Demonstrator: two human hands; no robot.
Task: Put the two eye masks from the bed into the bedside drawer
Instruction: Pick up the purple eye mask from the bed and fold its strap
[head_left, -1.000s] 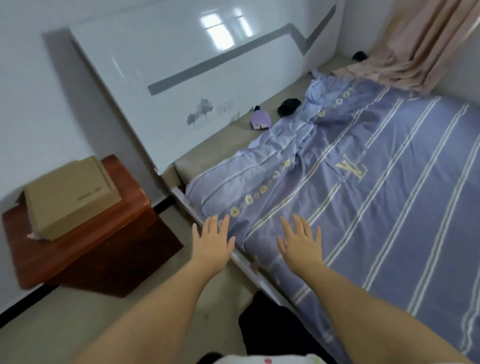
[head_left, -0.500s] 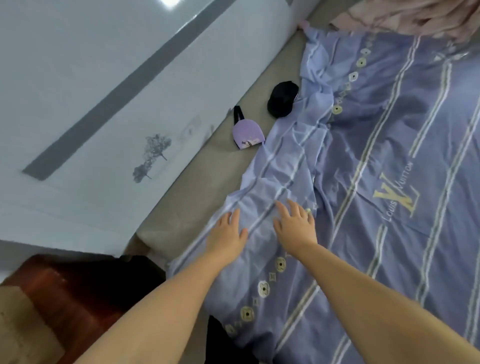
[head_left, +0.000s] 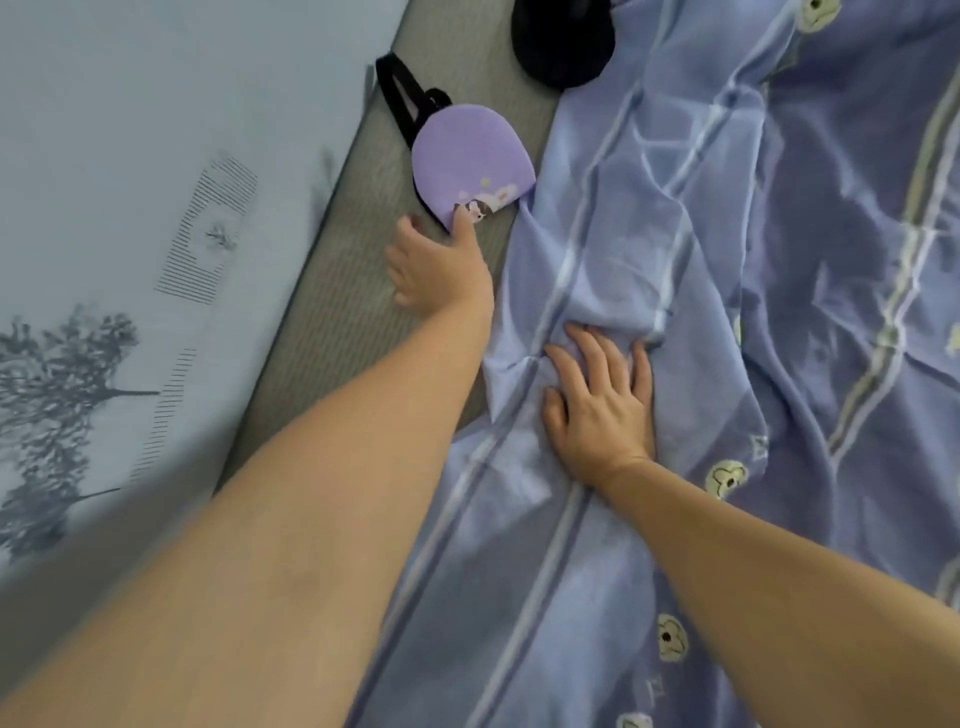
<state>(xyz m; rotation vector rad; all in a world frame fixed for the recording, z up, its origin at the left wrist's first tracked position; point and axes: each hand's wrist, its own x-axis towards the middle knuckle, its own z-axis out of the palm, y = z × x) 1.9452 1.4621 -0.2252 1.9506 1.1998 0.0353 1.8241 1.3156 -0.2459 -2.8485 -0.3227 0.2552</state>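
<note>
A purple eye mask (head_left: 467, 150) with a black strap lies on the bare grey mattress strip (head_left: 337, 291) beside the headboard. My left hand (head_left: 436, 260) reaches it, fingertips touching its near edge, fingers apart, not closed around it. A black eye mask (head_left: 561, 41) lies farther up, half cut off by the top edge. My right hand (head_left: 602, 400) presses flat on the blue striped bedsheet (head_left: 727, 312), fingers spread. The bedside drawer is out of view.
A glossy white headboard (head_left: 130, 208) with a grey tree print runs along the left. The rumpled sheet covers the bed to the right, with a row of round flower marks (head_left: 724, 478) near my right forearm.
I have leaned far over the bed. My left hand moved forward off the sheet to the purple mask's edge. My right hand settled flat on the sheet. The bedside table left the view.
</note>
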